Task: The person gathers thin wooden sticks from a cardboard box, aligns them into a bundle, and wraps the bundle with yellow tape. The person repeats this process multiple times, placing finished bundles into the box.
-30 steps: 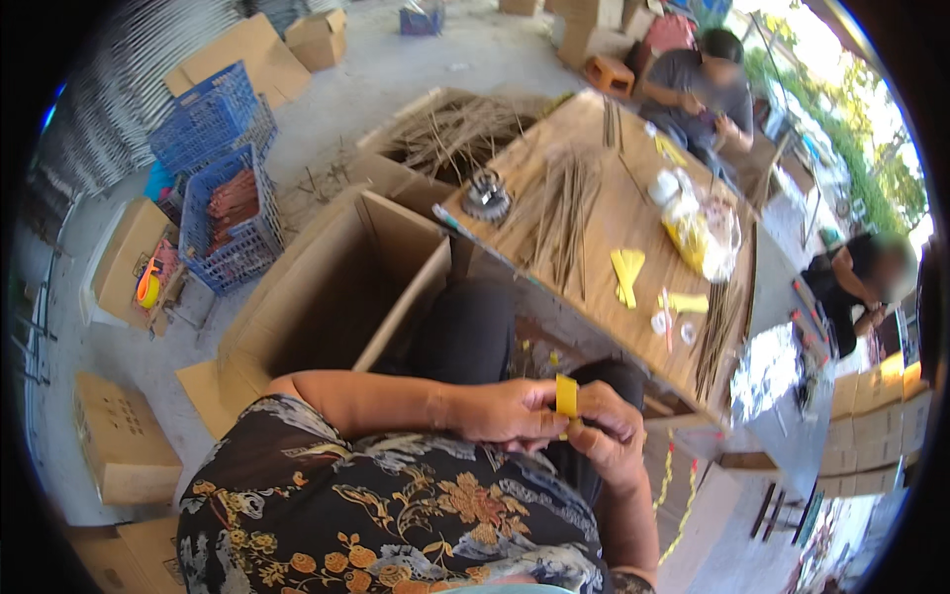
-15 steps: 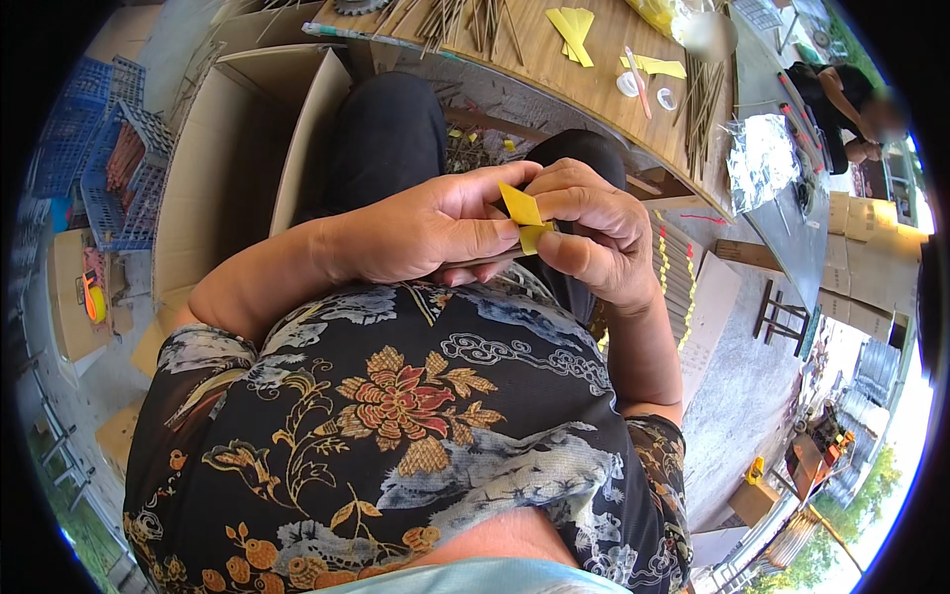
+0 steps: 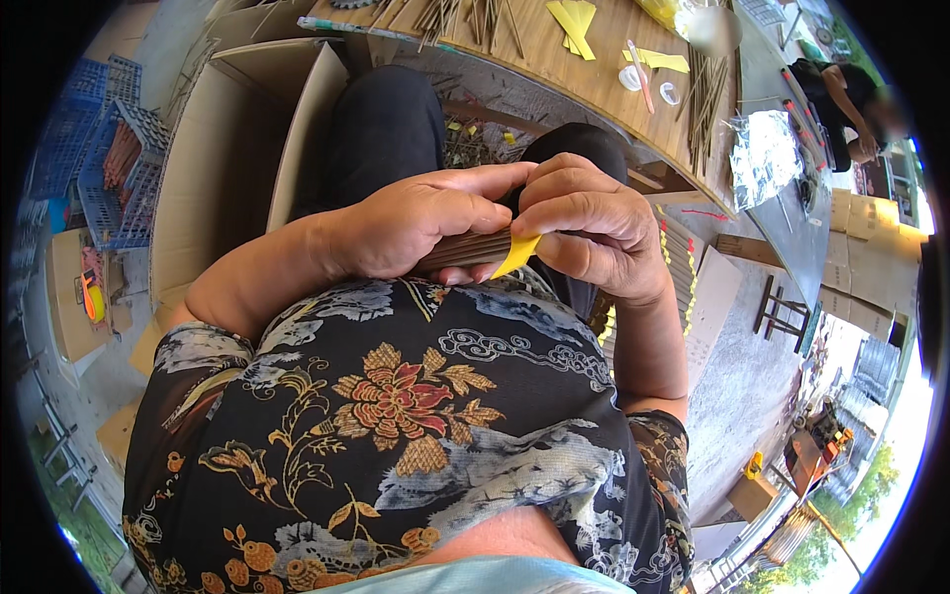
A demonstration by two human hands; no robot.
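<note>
Above my lap, my left hand [image 3: 416, 220] is closed around a bundle of thin brown sticks [image 3: 463, 251], its thumb on top and fingertips showing underneath. A yellow paper strip [image 3: 517, 256] lies across the right end of the bundle, its loose tail hanging toward me. My right hand [image 3: 586, 230] pinches that strip between thumb and fingers at the bundle's end. The far side of the bundle is hidden behind my fingers.
Ahead stands a wooden table [image 3: 604, 84] with loose brown sticks [image 3: 705, 109], yellow strips [image 3: 572, 28] and a pen-like stick [image 3: 639, 75]. An open cardboard box [image 3: 220, 168] is by my left knee, blue crates [image 3: 111, 193] beyond it. Another person [image 3: 841, 104] works at far right.
The yellow strip, earlier standing up above the bundle, now wraps over it and hangs toward me. More of the sticks show between my hands.
</note>
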